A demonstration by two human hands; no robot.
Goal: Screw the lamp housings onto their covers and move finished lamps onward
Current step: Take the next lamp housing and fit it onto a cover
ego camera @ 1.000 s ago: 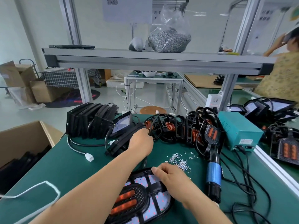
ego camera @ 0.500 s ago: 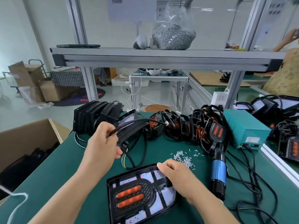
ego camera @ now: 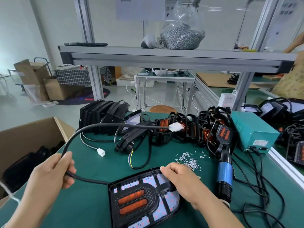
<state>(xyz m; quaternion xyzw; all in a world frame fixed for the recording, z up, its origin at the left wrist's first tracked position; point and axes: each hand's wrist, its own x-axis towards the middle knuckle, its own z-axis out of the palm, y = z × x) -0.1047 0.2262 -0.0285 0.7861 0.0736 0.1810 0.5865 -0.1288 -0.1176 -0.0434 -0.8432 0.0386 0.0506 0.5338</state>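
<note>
Black flat lamp with orange strips point(ego camera: 136, 199) lies front-centre on the green mat point(ego camera: 92, 162), right hand point(ego camera: 182, 180) curled over its rim, left hand point(ego camera: 54, 171) gripping its black cable point(ego camera: 98, 127); risk: the airborne white plug point(ego camera: 176, 127) could snag the upright black housings point(ego camera: 197, 125) behind.

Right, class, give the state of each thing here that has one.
Black cable with white plug: lifted, looped, gripped by left hand.
Black lamp with orange strips: flat on green table, right hand holding its edge.
Blue-banded electric screwdriver: lying unheld.
Brown cardboard box: open.
</note>
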